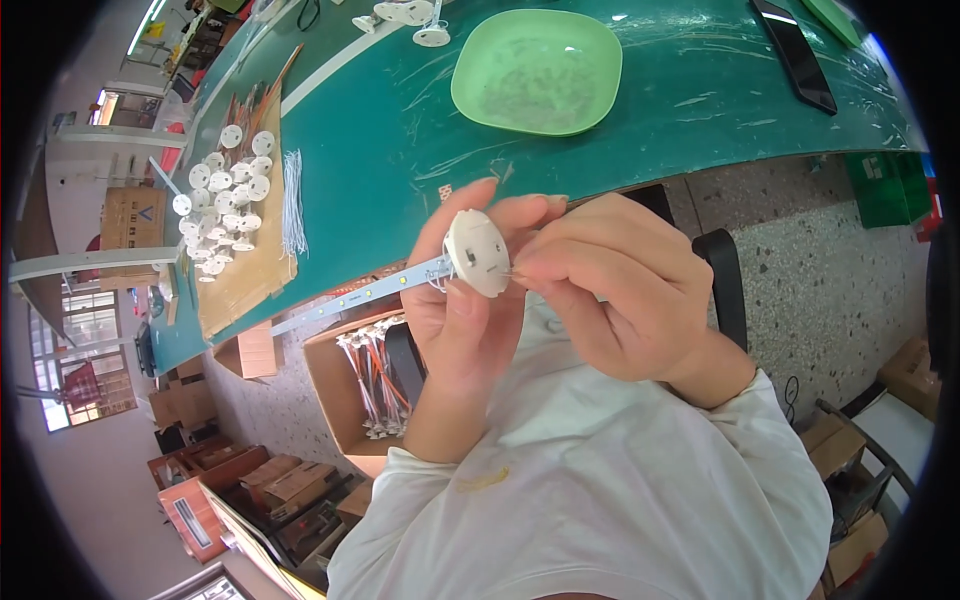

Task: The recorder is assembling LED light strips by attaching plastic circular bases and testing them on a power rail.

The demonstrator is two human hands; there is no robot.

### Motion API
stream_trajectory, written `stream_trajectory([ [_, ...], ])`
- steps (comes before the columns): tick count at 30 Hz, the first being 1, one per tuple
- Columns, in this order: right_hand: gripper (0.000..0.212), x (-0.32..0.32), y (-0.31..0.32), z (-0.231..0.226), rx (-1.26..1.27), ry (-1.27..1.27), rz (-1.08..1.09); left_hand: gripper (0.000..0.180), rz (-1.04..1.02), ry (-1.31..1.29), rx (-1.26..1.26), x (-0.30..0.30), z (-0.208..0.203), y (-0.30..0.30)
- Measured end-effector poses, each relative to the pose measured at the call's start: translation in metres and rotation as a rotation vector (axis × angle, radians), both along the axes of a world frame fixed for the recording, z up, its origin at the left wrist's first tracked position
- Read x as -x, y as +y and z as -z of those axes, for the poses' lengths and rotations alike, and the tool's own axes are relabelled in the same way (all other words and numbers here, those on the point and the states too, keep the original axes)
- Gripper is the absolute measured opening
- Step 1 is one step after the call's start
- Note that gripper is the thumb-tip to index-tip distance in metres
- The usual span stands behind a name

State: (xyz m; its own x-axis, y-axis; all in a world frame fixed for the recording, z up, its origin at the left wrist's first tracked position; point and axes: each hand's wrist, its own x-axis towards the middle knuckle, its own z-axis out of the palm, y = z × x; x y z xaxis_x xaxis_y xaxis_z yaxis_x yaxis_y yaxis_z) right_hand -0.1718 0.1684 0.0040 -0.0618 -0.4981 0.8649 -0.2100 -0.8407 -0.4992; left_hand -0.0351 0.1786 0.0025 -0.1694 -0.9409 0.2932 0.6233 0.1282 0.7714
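Your left hand grips white disc, pale strip extending leftward; your right hand pinches thin strand at disc's face.

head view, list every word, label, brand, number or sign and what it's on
White round disc in the left hand: tiny print, too small to read
LED strip: tiny marks, too small to read
Cardboard box at left: blue mark and lettering, too blurred to quote
Green crate at right: pale marks, too small

Green worktable, speckled grey floor, pale wall, bright window, tube light
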Motion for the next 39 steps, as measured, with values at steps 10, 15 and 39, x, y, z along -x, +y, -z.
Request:
stream_trajectory([
  [10, 0.012, -0.001, 0.007, 0.004, -0.057, 0.057, 0.008, 0.059, 0.021, -0.162, 0.210, -0.012, 0.012, -0.008],
  [15, 0.016, -0.007, 0.014, 0.008, -0.057, 0.072, 0.105, 0.057, -0.002, -0.214, 0.209, -0.010, 0.014, -0.003],
  [39, 0.021, 0.001, -0.050, -0.002, -0.088, 0.305, 0.071, 0.036, -0.140, -1.142, -0.060, -0.133, -0.047, -0.101],
])
